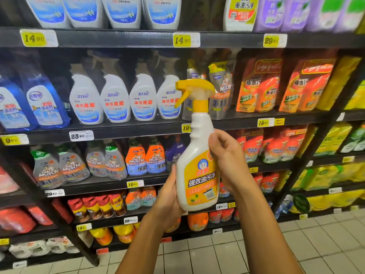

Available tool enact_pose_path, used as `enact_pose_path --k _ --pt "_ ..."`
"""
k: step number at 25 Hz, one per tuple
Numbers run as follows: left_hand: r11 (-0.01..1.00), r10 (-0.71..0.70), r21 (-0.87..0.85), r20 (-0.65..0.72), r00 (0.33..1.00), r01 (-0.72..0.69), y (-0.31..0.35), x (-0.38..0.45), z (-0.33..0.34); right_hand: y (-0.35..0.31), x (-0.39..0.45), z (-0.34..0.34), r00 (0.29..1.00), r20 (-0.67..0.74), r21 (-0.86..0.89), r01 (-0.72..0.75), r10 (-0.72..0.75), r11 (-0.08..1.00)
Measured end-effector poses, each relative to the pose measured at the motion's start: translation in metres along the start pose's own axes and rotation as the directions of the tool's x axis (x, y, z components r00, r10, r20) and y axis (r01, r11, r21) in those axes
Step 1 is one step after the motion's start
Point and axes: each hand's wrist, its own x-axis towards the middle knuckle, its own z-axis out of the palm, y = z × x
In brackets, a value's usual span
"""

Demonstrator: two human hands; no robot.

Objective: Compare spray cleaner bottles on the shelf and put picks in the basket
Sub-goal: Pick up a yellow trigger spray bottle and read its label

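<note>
- A white spray bottle with a yellow trigger stands upright before the shelves, held at centre frame.
- Left hand cradles its base from 8 o'clock.
- Right hand grips its body from 3 o'clock.

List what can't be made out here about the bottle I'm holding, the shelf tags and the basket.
- White plastic spray bottle with yellow trigger and orange label, head view: back side faces away; the left hand and right hand cover its edges.
- Yellow price tag behind the bottle neck: only "19" shows; the bottle covers the rest.
- Purple pouches on the top shelf: blurred and cut by the top edge.
- Basket: out of frame.
</note>
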Motion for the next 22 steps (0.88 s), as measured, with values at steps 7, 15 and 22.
enact_pose_path --k 7,15,22 --pt "0.904 0.127 0.403 0.064 0.99 -0.142 0.006 0.008 -0.004 0.007 -0.002 -0.011 0.993 -0.1 -0.171 0.039 -0.057 0.984" --pt "0.829 0.244 0.502 0.072 0.967 -0.247 0.018 0.013 -0.006 -0.003 -0.004 -0.026 0.985 0.159 -0.22 0.1 -0.066 0.97" --pt "0.287 0.494 0.892 0.174 0.852 -0.348 0.05 0.033 -0.016 -0.007 -0.004 -0.024 0.923 0.321 -0.403 0.335 -0.211 0.852"
